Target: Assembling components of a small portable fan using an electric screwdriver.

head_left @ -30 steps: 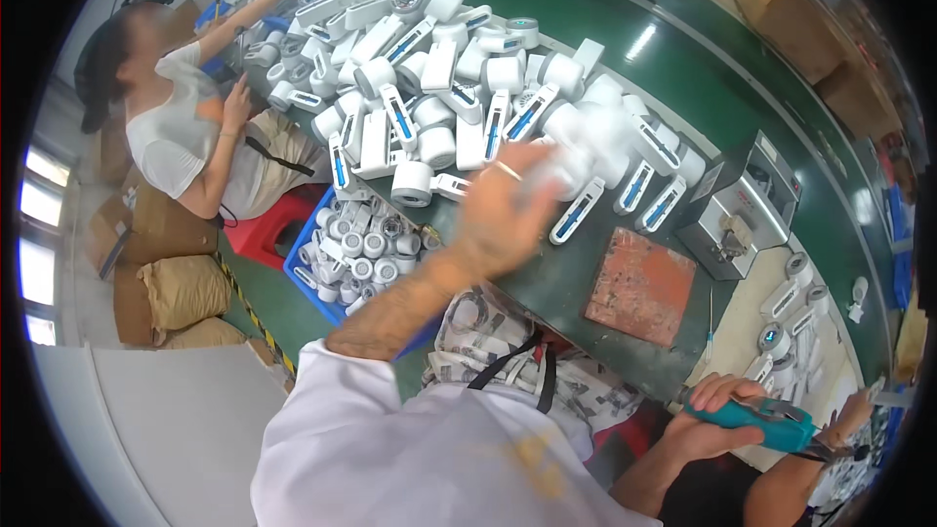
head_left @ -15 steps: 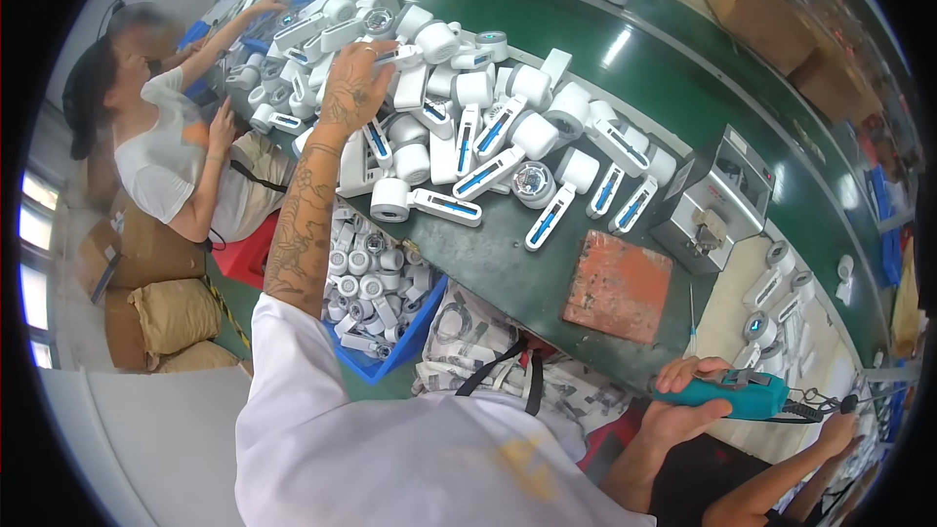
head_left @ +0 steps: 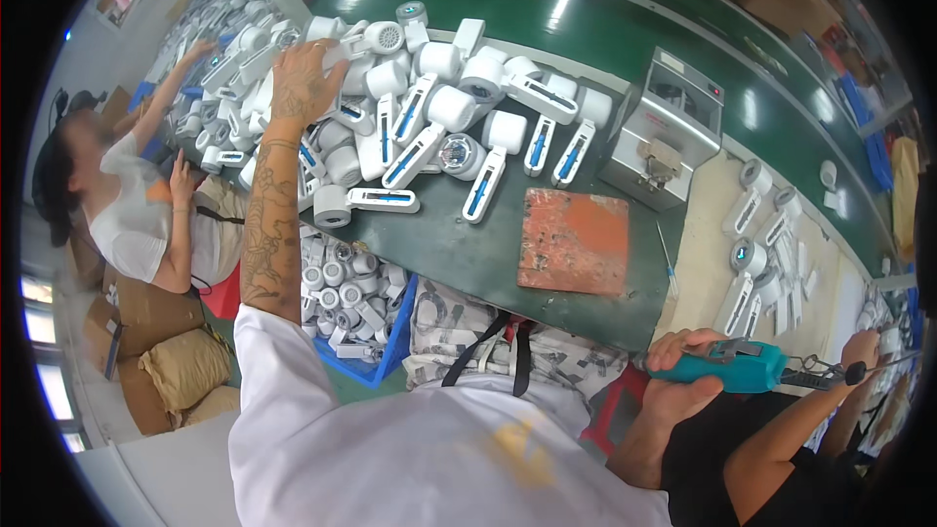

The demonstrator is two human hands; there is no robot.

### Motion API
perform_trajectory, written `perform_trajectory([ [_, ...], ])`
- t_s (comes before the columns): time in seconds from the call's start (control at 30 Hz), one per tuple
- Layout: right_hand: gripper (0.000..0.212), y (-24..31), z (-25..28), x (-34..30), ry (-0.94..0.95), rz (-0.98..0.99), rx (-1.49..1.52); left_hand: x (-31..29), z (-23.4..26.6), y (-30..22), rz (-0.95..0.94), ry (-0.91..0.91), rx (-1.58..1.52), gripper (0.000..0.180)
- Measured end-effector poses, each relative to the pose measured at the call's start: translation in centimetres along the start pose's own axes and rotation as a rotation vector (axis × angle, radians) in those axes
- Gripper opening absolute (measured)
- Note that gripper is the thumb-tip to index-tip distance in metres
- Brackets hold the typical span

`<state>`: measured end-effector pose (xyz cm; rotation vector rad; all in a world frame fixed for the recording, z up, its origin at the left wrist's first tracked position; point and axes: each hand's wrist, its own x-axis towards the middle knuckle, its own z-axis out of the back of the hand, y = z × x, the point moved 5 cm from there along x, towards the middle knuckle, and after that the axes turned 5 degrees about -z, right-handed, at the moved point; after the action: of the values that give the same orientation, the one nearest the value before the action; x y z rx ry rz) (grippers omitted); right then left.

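My left hand (head_left: 305, 83) reaches into the far left of a pile of white handheld fans. Its fingers are bent round a white fan (head_left: 335, 57), mostly hidden by the hand and its neighbours. Low on the right, my right hand (head_left: 680, 376) is wrapped round a teal electric screwdriver (head_left: 737, 368), whose cord end points right. Nearest to me in the pile, several fans lie with handles uncovered, showing a blue cell inside, such as the fan handle (head_left: 483, 190). One round fan head (head_left: 461, 154) shows its inner parts.
A worn red block (head_left: 574, 241) lies on the green bench (head_left: 439, 252), near a thin screwdriver (head_left: 667, 256). Behind stands a silver machine (head_left: 664, 132). A blue crate (head_left: 398, 337) of white parts sits below the bench. Co-workers sit at left (head_left: 137, 220) and right (head_left: 781, 444).
The whole view has swung, so the bench and pile sit further left in the picture. My left hand stays at the pile; the electric screwdriver remains in my right hand.
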<state>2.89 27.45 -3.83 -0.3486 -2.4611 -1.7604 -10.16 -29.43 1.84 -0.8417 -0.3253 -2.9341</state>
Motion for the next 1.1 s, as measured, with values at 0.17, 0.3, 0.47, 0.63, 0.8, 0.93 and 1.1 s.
perform_trajectory([
  [0.17, 0.081, 0.2, 1.3, -0.6, -0.046, 0.003, 0.013, 0.9, -1.1, -1.4, -0.034, 0.066, -0.014, 0.036],
  [0.3, 0.082, 0.5, 1.5, -0.5, -0.049, 0.004, 0.000, 1.4, -2.1, -1.5, -0.042, -0.009, -0.011, 0.037],
  [0.47, 0.083, 0.3, 1.5, -0.2, -0.047, -0.015, -0.009, 2.5, -2.8, -1.8, -0.041, -0.008, -0.030, 0.037],
  [0.63, 0.084, -0.4, 1.6, -0.4, -0.039, -0.017, -0.003, 2.6, -4.4, -0.7, -0.159, -0.111, -0.103, 0.033],
  [0.8, 0.082, -0.3, 2.0, -0.6, -0.008, 0.010, -0.063, 2.8, 0.8, -4.4, -0.182, -0.222, -0.168, 0.027],
  [0.93, 0.081, -0.4, 1.8, -0.5, -0.007, -0.007, -0.060, -1.2, 4.9, 1.9, 0.032, -0.640, -0.149, 0.015],
  [1.1, 0.079, -1.4, 0.5, 0.3, 0.080, -0.031, -0.046, -7.4, 8.2, 5.2, 0.420, -0.827, -0.305, 0.018],
])
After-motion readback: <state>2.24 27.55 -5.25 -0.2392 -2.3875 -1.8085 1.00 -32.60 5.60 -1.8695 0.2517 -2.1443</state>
